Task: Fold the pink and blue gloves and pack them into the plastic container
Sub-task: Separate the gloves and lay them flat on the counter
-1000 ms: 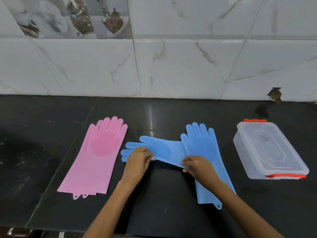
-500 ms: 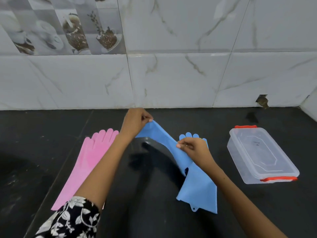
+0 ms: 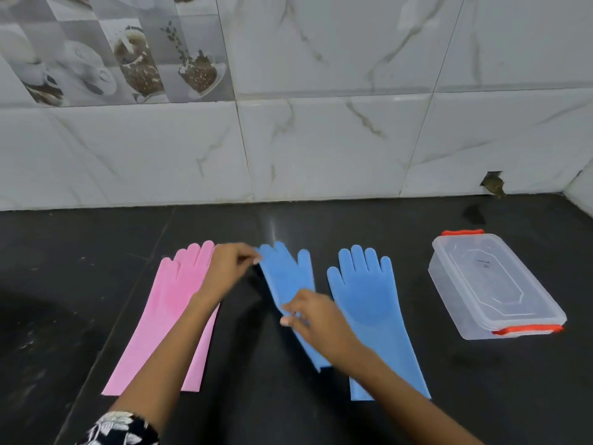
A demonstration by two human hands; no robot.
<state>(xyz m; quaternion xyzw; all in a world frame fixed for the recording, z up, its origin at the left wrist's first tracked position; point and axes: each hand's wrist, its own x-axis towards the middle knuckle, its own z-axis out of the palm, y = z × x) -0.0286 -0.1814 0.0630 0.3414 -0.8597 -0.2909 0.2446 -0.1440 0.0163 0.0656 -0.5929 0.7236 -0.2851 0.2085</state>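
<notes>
The pink gloves lie flat on the black counter at the left, fingers toward the wall, partly hidden by my left forearm. One blue glove lies in the middle, fingers toward the wall. My left hand pinches it at the fingertip end, and my right hand pinches its edge near the palm and covers the cuff. A second blue glove lies flat just to the right, untouched. The clear plastic container with orange clips stands at the right with its lid on.
The black counter runs back to a marble-tiled wall. A small broken hole sits in the wall behind the container. The right wall corner comes close behind the container.
The blue glove that was held up off the counter has come down flat between the pink gloves and the other blue glove. Both hands moved down with it.
</notes>
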